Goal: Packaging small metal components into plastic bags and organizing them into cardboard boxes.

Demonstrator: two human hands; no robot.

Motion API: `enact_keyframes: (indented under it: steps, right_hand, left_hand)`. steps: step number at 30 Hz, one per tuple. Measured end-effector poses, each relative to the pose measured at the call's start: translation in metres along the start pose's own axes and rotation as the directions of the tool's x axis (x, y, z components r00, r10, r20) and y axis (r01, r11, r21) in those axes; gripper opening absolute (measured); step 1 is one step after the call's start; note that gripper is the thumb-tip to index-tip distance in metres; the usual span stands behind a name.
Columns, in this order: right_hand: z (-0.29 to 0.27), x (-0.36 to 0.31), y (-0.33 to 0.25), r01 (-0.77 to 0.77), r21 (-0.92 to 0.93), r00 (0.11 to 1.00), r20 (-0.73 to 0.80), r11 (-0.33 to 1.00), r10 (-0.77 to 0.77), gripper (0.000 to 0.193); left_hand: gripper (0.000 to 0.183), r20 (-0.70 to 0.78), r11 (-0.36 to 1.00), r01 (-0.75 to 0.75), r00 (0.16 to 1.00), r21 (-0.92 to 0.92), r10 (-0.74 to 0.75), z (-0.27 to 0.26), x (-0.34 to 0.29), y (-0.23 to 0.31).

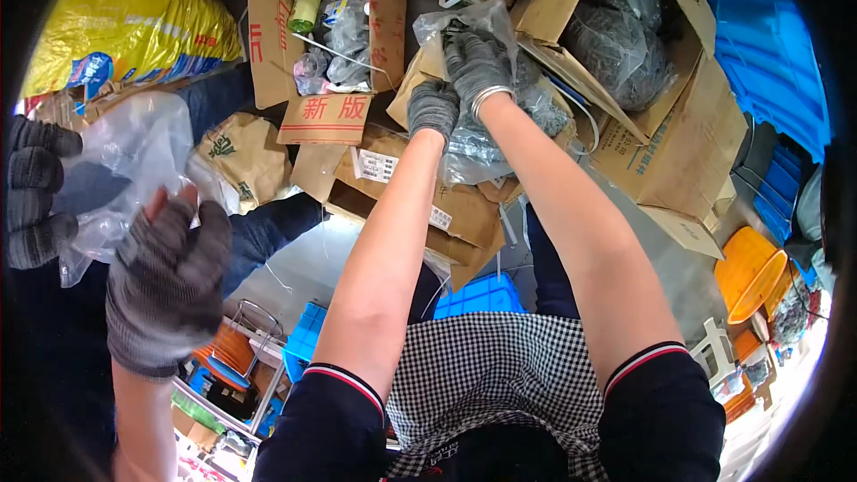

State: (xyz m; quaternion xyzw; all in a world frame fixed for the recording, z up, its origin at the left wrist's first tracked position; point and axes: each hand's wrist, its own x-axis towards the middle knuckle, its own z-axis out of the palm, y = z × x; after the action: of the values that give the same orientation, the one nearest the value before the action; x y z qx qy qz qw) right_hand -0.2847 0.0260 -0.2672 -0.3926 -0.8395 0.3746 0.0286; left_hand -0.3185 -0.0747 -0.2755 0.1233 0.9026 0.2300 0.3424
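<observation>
Both my hands wear grey knit gloves and meet over a clear plastic bag [478,153], which sits on cardboard in front of me. My left hand [433,109] is closed at the bag's near left side, its fingers curled under and partly hidden. Just right of it and farther off, my right hand [479,70] is bent over the bag's upper part, fingers closed on the gathered plastic and something dark. What the bag contains is hard to make out. A bracelet [491,96] circles my right wrist.
At left, a co-worker's gloved hands [170,281] handle another clear bag [134,170]. An open carton [692,138] of bagged dark items stands at right. A carton [321,118] with a green bottle [308,0] lies ahead, a yellow sack [134,22] far left, blue crates [482,295] below.
</observation>
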Motion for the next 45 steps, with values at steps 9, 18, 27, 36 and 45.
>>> enact_keyframes:
  steps: [9,18,27,36,45]
  right_hand:
    - [-0.025,-0.021,0.006,-0.099,-0.343,0.892,-0.448,0.934,-0.070,0.044]
    - [-0.029,0.002,0.049,-0.322,-0.288,0.940,0.017,0.902,0.341,0.052]
    - [-0.055,-0.031,0.073,0.039,-0.063,0.992,-0.114,0.997,-0.046,0.037]
    - [-0.080,-0.053,0.057,-0.100,0.027,0.994,0.054,0.995,0.098,0.034]
    - [-0.044,-0.019,0.042,-0.283,-0.167,0.956,0.025,0.944,0.291,0.046]
  left_hand:
    - [0.042,0.021,0.969,0.151,0.987,0.194,-0.158,-0.015,0.012,0.030]
    - [0.047,0.130,0.937,-0.234,0.970,0.259,0.206,0.032,0.044,-0.030]
    - [0.047,0.049,0.928,-0.256,0.966,0.271,0.252,0.029,0.004,-0.015]
    - [0.047,-0.173,0.920,-0.387,0.903,0.062,0.392,0.032,-0.025,-0.026]
    - [0.034,-0.164,0.977,-0.211,0.964,0.009,0.210,0.023,-0.031,-0.027]
